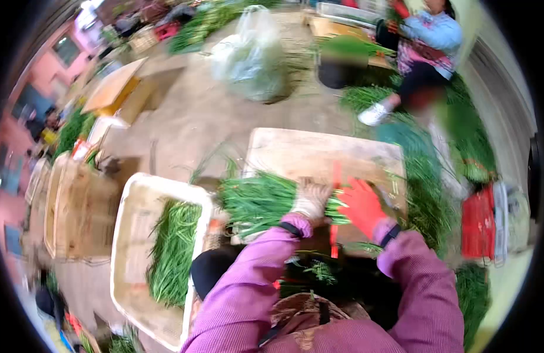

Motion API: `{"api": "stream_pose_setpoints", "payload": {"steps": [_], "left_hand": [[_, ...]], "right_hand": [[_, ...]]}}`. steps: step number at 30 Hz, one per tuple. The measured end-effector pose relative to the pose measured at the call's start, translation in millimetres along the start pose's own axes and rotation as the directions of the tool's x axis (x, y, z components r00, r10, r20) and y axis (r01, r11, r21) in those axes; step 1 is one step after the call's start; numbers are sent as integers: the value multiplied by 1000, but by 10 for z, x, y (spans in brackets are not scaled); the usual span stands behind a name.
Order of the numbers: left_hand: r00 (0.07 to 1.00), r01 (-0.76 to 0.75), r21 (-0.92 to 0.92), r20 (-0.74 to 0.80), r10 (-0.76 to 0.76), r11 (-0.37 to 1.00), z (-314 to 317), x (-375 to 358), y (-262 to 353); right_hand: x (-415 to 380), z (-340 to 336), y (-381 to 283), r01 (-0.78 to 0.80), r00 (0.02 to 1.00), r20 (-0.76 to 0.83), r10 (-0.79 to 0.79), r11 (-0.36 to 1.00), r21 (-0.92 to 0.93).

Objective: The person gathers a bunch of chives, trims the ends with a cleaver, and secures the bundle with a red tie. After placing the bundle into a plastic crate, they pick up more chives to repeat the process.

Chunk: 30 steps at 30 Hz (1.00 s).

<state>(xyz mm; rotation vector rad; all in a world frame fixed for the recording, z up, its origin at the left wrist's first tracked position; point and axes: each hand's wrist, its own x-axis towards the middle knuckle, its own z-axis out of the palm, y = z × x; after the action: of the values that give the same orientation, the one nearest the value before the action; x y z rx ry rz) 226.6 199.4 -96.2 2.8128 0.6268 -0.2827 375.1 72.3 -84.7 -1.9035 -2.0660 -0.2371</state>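
Note:
A bunch of long thin greens [257, 197], like chives, lies across a pale wooden board [319, 152] in front of me. My left hand [310, 200], in a whitish glove, is closed over the bunch near its stem end. Beside it is my right hand [361, 204] in an orange-red glove, its fingers stretched out against the stem ends. A narrow red strip [334, 241] runs crosswise under the bunch, between my hands. Motion blur softens the fingers, and the underside of the bunch is hidden.
A white crate [123, 229] holding more greens [175, 253] stands at my left. Loose greens [428, 194] are heaped on the right, near a red crate [479, 226]. Ahead sits a full plastic bag [254, 65]. Another person [428, 41] sits at the upper right.

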Motion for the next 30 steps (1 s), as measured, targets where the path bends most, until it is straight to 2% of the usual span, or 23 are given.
{"api": "stream_pose_setpoints", "payload": {"steps": [2, 4, 6, 7, 8, 10, 11, 12, 13, 14, 15, 16, 18, 20, 21, 22, 25, 27, 28, 30], "left_hand": [[993, 17, 66, -119, -9, 998, 46, -51, 31], [975, 2, 82, -221, 16, 997, 141, -12, -37], [970, 20, 21, -241, -14, 1000, -74, -111, -82], [976, 1, -72, -216, -17, 997, -364, -282, -160], [966, -10, -116, -257, -20, 993, -518, -457, -267], [993, 28, -228, -106, -53, 973, -1158, -920, -558], [949, -51, -155, -314, 0, 987, -1152, -1129, -879], [863, -112, -72, -501, 61, 991, -1088, -1412, -1195], [884, 74, -203, -440, -158, 976, -1514, -2068, -1228], [861, 106, -326, -442, -251, 939, -1609, -2503, -1420], [798, 206, -411, -456, -395, 888, -1518, -2964, -1667], [713, 345, -484, -422, -560, 804, -1438, -3407, -1795], [580, 616, -491, -247, -776, 616, -1148, -4213, -2015], [427, 834, -409, 52, -903, 371, -633, -4825, -2210], [398, 882, -339, 165, -902, 327, -378, -5053, -2239], [366, 918, -266, 273, -890, 296, -114, -5245, -2248], [343, 924, -308, 401, -849, 228, 836, -5559, -2252], [354, 915, -348, 443, -823, 206, 1212, -5478, -2237], [347, 909, -365, 401, -848, 199, 1509, -5430, -2238], [335, 922, -345, 478, -812, 177, 1621, -5227, -2184]], "right_hand": [[-156, 396, 237, -5, 997, 75, 6, 1000, -20], [-129, 447, 397, -62, 988, 141, 68, 997, -53], [-94, 328, 464, -94, 939, 321, 126, 989, -112], [-88, 308, 451, -72, 943, 317, 104, 991, -111], [-120, 300, 436, -58, 943, 313, 111, 983, -174], [-144, 222, 354, -28, 944, 314, 103, 971, -235], [-158, 120, 287, -68, 951, 279, 136, 968, -241], [-191, -7, 216, -107, 953, 252, 170, 964, -245], [-142, -170, 127, -194, 935, 272, 226, 971, -139], [-160, -228, 110, -178, 936, 280, 211, 974, -139], [-231, -255, 147, -162, 954, 233, 187, 979, -124], [-277, -288, 163, -140, 970, 183, 159, 984, -109], [-353, -412, 80, -114, 973, 183, 141, 983, -146], [-371, -463, 61, -97, 963, 239, 123, 988, -119], [-423, -436, 145, -146, 954, 249, 165, 985, -94], [-430, -411, 148, -199, 942, 259, 212, 977, -75], [-340, -452, 37, -202, 947, 248, 205, 979, -35], [-256, -520, -45, -186, 954, 232, 189, 982, -35], [-195, -485, -109, -169, 962, 215, 167, 986, -6], [-85, -494, -232, -167, 964, 214, 155, 985, 39]]}}
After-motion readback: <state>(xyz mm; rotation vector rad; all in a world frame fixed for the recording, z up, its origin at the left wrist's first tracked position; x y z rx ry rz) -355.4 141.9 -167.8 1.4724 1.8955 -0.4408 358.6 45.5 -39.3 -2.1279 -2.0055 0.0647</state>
